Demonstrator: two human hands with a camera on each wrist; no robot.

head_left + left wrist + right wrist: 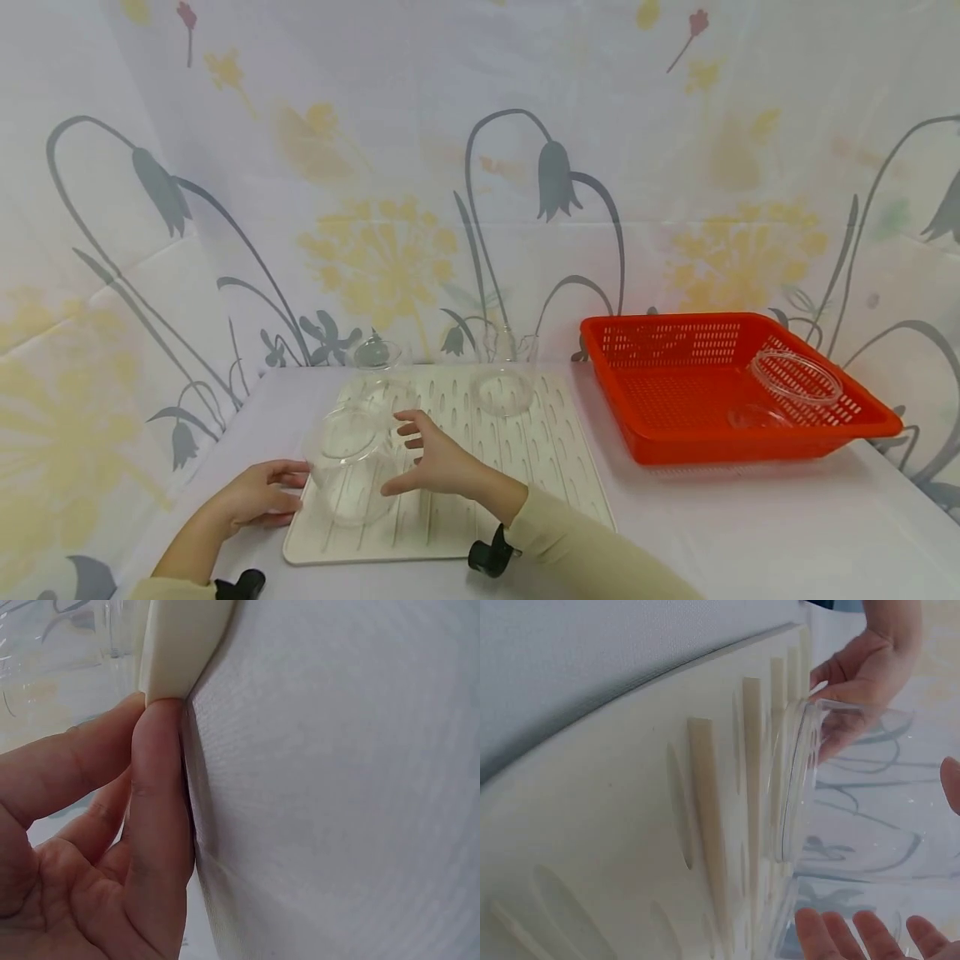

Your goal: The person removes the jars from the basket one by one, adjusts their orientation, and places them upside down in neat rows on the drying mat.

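Observation:
A ribbed cream drying mat (450, 533) lies on the white cloth. My left hand (258, 496) pinches the mat's left edge; in the left wrist view its thumb and finger (157, 750) meet at the rim. Beside that edge stands a clear round container (352, 479) on the mat. My right hand (442, 462) is at the container's right side, fingers spread apart with nothing gripped. In the right wrist view its fingertips (817, 934) are near the clear wall (870, 795); whether they touch it I cannot tell.
Another clear vessel (375, 354) stands behind the front container, and a clear jug-like vessel (506, 387) is at the mat's back. To the right is a red perforated basket (645, 446) holding a clear ring-shaped piece (795, 377) and another clear piece (757, 417). A flowered curtain (420, 125) hangs behind.

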